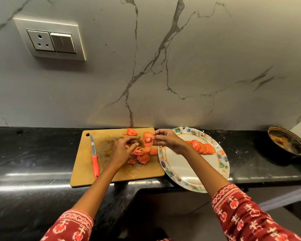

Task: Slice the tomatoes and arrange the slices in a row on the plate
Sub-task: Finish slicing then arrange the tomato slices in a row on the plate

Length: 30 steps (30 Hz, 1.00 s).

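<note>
While the right hand (165,140) pinches a red tomato slice (147,139), the left hand (122,147) hovers loosely curled over cut slices (141,155) remaining on the tan wooden board (87,162); at three o'clock, the floral-rimmed plate (186,171) holds a partial row (201,146).

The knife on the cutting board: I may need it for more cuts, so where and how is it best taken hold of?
Grip the knife by its red handle, the end nearer the person, coming from above with the left hand. It lies flat along the cutting board's left side, blade pointing toward the wall, clear of the tomato slices.

The cutting board (87,164) lies left of the plate (186,173); the knife (94,156) lies on the board's left side, loose tomato slices (140,156) right of it.
</note>
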Each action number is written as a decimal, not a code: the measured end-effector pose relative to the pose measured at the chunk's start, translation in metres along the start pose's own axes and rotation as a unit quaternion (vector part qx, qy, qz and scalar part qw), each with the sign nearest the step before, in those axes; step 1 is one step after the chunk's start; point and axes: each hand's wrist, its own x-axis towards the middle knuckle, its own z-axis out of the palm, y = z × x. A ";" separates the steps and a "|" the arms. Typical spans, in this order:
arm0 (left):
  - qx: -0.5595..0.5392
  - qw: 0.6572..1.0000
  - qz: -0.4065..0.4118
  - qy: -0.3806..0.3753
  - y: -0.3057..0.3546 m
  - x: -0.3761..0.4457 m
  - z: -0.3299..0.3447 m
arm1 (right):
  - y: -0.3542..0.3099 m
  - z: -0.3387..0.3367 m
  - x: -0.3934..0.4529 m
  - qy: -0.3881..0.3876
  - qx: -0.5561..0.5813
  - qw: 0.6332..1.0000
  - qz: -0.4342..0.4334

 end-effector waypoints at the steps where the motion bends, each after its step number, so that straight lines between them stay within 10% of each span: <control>1: -0.003 1.000 -0.002 0.002 0.003 0.002 0.002 | -0.002 -0.002 -0.001 -0.012 0.008 1.000 -0.001; 30: 0.167 0.984 -0.058 -0.030 0.037 0.007 0.141 | 0.032 -0.110 0.014 0.149 -0.242 0.948 0.145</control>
